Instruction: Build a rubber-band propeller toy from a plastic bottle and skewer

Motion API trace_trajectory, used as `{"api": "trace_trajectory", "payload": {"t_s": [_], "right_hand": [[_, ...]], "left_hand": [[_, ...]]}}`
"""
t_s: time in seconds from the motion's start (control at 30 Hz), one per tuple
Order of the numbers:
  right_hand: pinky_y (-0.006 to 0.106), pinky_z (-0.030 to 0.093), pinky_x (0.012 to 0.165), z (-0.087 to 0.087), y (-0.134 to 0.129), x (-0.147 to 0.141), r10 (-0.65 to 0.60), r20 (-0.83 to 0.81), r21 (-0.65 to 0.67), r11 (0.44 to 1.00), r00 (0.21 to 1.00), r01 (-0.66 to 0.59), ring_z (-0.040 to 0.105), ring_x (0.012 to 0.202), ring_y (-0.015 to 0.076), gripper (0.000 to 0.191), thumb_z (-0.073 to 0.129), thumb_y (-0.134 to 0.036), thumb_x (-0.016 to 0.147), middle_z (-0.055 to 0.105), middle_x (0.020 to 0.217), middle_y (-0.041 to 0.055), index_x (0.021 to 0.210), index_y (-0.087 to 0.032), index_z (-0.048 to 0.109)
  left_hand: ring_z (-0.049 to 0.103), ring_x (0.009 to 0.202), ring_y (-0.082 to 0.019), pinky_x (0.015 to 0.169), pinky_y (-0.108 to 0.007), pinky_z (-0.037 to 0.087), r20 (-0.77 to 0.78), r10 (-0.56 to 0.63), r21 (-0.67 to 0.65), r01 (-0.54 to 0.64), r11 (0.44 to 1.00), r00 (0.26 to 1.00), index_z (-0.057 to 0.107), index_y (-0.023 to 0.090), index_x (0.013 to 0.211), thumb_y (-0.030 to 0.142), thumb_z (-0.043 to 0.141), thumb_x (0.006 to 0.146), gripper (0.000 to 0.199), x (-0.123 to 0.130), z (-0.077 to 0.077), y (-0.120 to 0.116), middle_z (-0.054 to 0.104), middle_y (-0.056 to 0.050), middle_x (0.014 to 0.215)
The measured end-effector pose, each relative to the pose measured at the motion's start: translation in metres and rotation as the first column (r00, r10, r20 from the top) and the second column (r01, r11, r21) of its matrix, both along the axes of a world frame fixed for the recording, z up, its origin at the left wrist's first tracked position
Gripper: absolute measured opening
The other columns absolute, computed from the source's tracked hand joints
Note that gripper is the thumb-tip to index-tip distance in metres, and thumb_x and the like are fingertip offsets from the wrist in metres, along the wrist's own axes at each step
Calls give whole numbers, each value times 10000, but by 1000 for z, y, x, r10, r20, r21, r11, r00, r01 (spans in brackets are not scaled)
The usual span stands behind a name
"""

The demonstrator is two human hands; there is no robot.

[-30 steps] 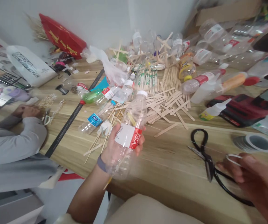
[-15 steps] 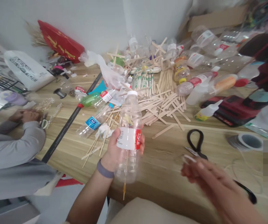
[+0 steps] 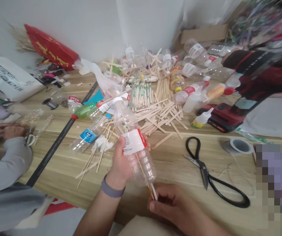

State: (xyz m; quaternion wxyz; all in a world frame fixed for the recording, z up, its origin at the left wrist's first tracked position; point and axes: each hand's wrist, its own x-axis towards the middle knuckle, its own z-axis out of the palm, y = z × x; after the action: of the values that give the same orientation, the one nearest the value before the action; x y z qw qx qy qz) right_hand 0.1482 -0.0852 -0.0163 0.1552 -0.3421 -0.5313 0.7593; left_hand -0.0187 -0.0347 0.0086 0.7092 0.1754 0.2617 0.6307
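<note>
My left hand [image 3: 121, 164] is wrapped round a clear plastic bottle [image 3: 138, 165] with a white and red label. The bottle tilts, its white cap pointing up and away from me. A thin wooden stick [image 3: 141, 167] runs lengthwise through it and pokes out of the base, with something amber-coloured on its end. At that end, my right hand [image 3: 171, 201] pinches a narrow white strip [image 3: 154, 192] between thumb and fingers. The strip lies alongside the stick; whether they touch, I cannot tell. Black-handled scissors [image 3: 204, 173] lie open on the table, right of my right hand.
Flat wooden sticks [image 3: 166, 114] are heaped beyond the bottle. A glue bottle [image 3: 201, 118], a red and black power drill [image 3: 249, 95] and a wire spool [image 3: 239, 146] stand at right. Another person's sleeve [image 3: 14, 160] and hands are at left.
My right hand has brought the white strip leftward from near the scissors to the bottle's base. The bottle has tilted, its base swinging right. The view has shifted right.
</note>
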Motion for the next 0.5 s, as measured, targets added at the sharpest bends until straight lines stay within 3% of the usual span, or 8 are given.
{"api": "trace_trajectory", "payload": {"t_s": [0.27,0.33,0.4,0.47,0.5], "right_hand": [[254,277,528,-14,-3,1,-80,-49,-66,995,996,77,389,558,111,530,640,-681,744,470,590,-20,627,-167,585],[253,281,534,-15,-2,2,-105,-41,-59,993,994,102,392,564,110,528,634,-678,755,479,599,-17,650,-161,611],[253,278,541,-13,-1,2,-146,-41,-53,988,988,144,396,574,110,529,629,-681,761,492,615,-13,672,-160,625],[250,263,537,-12,0,0,-156,-71,-42,987,985,153,377,571,104,543,622,-694,757,471,611,-18,645,-163,596],[250,253,535,-12,1,-1,-141,-90,-33,990,986,139,360,567,100,558,622,-702,749,446,600,-24,611,-165,562]], "left_hand": [[698,754,-203,713,-289,537,5,-46,-40,46,998,999,728,162,975,577,771,680,512,10,-11,-10,751,-63,882],[697,776,-225,709,-314,536,17,-134,-21,134,991,991,724,165,1024,703,713,655,652,11,-15,-15,745,-77,927],[692,809,-257,712,-347,531,-13,-294,13,294,956,956,715,151,1077,805,664,585,820,12,-20,-19,734,-97,947],[677,880,-261,741,-332,519,-86,-441,17,444,896,893,715,128,1092,744,750,547,823,13,-26,-24,723,-102,962],[673,883,-247,724,-308,517,-96,-443,28,448,894,891,725,152,1054,666,829,499,764,13,-28,-27,719,-87,970]]}}
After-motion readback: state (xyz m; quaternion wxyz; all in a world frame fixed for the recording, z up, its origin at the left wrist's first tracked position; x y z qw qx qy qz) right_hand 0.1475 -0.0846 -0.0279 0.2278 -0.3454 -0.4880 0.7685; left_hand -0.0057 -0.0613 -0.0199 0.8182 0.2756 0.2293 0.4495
